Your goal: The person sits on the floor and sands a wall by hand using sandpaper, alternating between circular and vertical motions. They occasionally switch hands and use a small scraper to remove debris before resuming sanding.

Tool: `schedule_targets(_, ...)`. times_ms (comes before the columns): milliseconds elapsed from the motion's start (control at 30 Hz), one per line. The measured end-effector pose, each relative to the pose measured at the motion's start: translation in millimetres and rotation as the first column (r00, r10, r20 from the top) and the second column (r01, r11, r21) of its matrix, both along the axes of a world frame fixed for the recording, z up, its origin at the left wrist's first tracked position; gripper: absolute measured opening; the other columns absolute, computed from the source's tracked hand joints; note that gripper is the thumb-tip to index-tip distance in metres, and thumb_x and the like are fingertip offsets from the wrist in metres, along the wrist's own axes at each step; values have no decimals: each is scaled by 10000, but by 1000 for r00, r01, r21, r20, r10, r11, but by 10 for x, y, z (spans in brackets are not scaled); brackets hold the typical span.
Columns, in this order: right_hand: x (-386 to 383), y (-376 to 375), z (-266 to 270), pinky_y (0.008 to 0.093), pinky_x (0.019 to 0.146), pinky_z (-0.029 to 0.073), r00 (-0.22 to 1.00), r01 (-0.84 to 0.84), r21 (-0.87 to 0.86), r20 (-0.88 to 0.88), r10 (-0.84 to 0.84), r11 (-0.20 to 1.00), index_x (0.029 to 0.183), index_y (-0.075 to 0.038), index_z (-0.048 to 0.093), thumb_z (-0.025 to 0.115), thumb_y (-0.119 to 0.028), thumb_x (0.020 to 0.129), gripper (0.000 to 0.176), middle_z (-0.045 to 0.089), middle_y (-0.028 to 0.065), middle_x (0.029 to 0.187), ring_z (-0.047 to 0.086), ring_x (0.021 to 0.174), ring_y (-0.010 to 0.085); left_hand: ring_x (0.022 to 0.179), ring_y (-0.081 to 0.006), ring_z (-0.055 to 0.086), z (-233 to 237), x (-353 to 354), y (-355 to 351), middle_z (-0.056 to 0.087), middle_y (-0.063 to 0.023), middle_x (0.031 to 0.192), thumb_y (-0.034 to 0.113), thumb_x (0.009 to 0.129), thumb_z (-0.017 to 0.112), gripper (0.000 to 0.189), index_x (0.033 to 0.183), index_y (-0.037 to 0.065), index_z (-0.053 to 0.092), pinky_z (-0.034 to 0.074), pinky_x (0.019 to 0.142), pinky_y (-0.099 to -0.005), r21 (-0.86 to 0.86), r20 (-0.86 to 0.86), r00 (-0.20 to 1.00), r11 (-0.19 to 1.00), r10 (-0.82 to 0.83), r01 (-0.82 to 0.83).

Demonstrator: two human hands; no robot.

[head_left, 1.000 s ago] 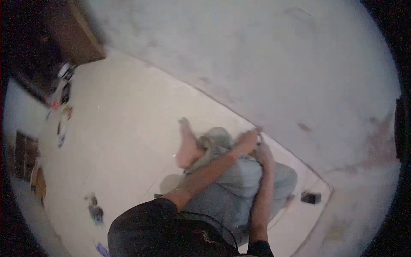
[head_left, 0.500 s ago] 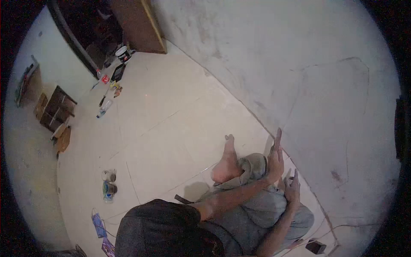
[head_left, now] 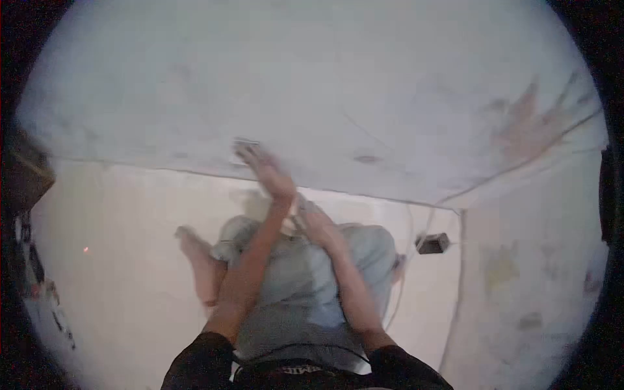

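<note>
My left hand (head_left: 268, 172) is raised above my lap, near the base of the pale wall (head_left: 312, 97). Its fingers look stretched out, though motion blurs them, and nothing clear shows in it. Just to its right and lower, my right hand (head_left: 317, 222) hovers over my crossed legs (head_left: 292, 279) in grey trousers, its blurred fingers extended towards my left wrist. I make out no object in that hand either. A bare foot (head_left: 203, 270) rests on the light floor (head_left: 130, 227) at the left.
A small dark box (head_left: 432, 244) with a cable lies on the floor at the right, near the corner of the walls. At the far left are a brown wooden panel (head_left: 29, 172) and several small items along the image edge. A stained side wall (head_left: 520, 279) stands at the right.
The view has swung right, towards the wall and corner. My left hand has tilted towards the wall, and my right hand now has its fingers closer to my left wrist.
</note>
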State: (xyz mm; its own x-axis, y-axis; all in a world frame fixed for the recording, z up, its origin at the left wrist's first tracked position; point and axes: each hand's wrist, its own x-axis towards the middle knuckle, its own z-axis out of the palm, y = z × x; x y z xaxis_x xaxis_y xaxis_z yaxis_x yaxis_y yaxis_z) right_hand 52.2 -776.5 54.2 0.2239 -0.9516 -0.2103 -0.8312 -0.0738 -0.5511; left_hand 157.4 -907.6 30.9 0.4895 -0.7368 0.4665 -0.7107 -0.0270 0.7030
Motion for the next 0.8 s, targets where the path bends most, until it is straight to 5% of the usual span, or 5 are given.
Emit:
schedule_targets(33, 19, -77, -186, 432, 1052, 330, 1000, 1, 19, 8, -1, 1000, 1409, -9, 290, 466, -342, 934, 606, 428, 246, 1355, 411, 1249, 387, 1430, -339, 5, -139, 37, -6, 8, -196, 1544, 181, 983, 369, 574, 1483, 49, 120, 62, 1154, -431, -378, -228, 942, 914, -247, 149)
schedule_targets(200, 24, -70, -140, 426, 1051, 323, 994, 62, 91, 85, -70, 994, 1400, -18, 315, 490, -341, 924, 601, 416, 228, 1371, 399, 1252, 395, 1428, -344, -12, 136, -55, 134, -14, -204, 1543, 144, 974, 325, 586, 1472, -8, 55, 43, 1154, -427, -601, -646, 552, 797, -527, 56)
schedule_targets(333, 27, -163, -343, 444, 1035, 336, 997, -77, 113, -3, 78, 991, 1409, -16, 283, 511, -307, 909, 622, 428, 251, 1345, 410, 1233, 413, 1424, -365, -37, 202, -51, 329, -36, -221, 1538, 133, 963, 313, 591, 1451, -66, 45, 5, 1151, -425, -320, -460, 804, 915, -376, 245)
schedule_targets(667, 92, -134, -116, 434, 1035, 341, 1000, 5, 197, 27, -10, 980, 1381, 14, 302, 496, -271, 916, 579, 473, 239, 1287, 423, 1219, 403, 1421, -379, -29, 11, -1, 243, -10, -235, 1533, 198, 984, 292, 575, 1443, -76, 81, 22, 1152, -446, -300, -325, 859, 905, -394, 301)
schedule_targets(800, -26, -84, -576, 464, 979, 405, 998, -23, -57, 52, 25, 998, 1341, -54, 414, 518, -351, 898, 543, 540, 238, 1215, 504, 1153, 393, 1339, -305, 277, -198, -22, 164, 239, -177, 1486, 244, 998, 390, 560, 1435, -49, 198, 172, 1120, -400, -394, -586, 729, 911, -353, 124)
